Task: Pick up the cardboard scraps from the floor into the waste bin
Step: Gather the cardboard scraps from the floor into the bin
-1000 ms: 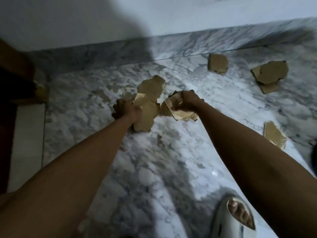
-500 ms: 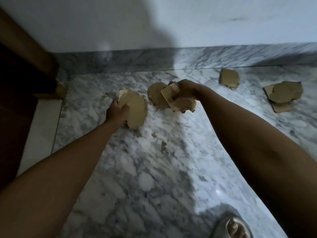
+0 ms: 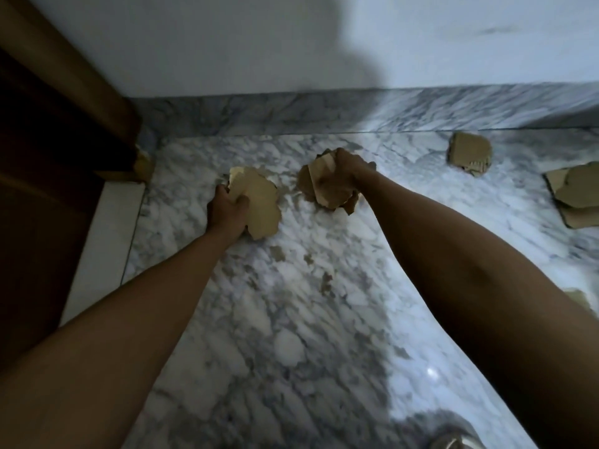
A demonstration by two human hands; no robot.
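Item: left hand (image 3: 228, 210). The fingers and thumb are curled round the near edge of a torn cardboard piece (image 3: 259, 205), which is held tilted over the marble floor (image 3: 291, 335); the far corner of the piece is lit pale.

Item: right hand (image 3: 340, 176). The fingers are closed over a bundle of scraps (image 3: 327, 192), several ragged layers being gripped together. A rounded scrap (image 3: 304, 183) is seen just beside the bundle on its left; whether it lies on the floor or is part of the bundle cannot be told, the light being dim.

Item: loose cardboard on the floor. A squarish scrap (image 3: 470, 153) is found close to the marble skirting (image 3: 356, 111), to the right of the right hand. A stack of flat pieces (image 3: 573, 192) is found at the right edge of the view, well apart from both hands. A small pale scrap (image 3: 577, 298) is partly hidden behind the right forearm. A few brown crumbs (image 3: 325, 283) are scattered on the floor between the two forearms.

Item: surroundings. A white wall (image 3: 227, 43) is seen above the skirting, crossed by a broad shadow. A dark wooden door frame (image 3: 64, 76) is placed at the left, with a pale floor strip (image 3: 107, 238) beside it. The toe of a sandal (image 3: 450, 440) is seen at the bottom edge.
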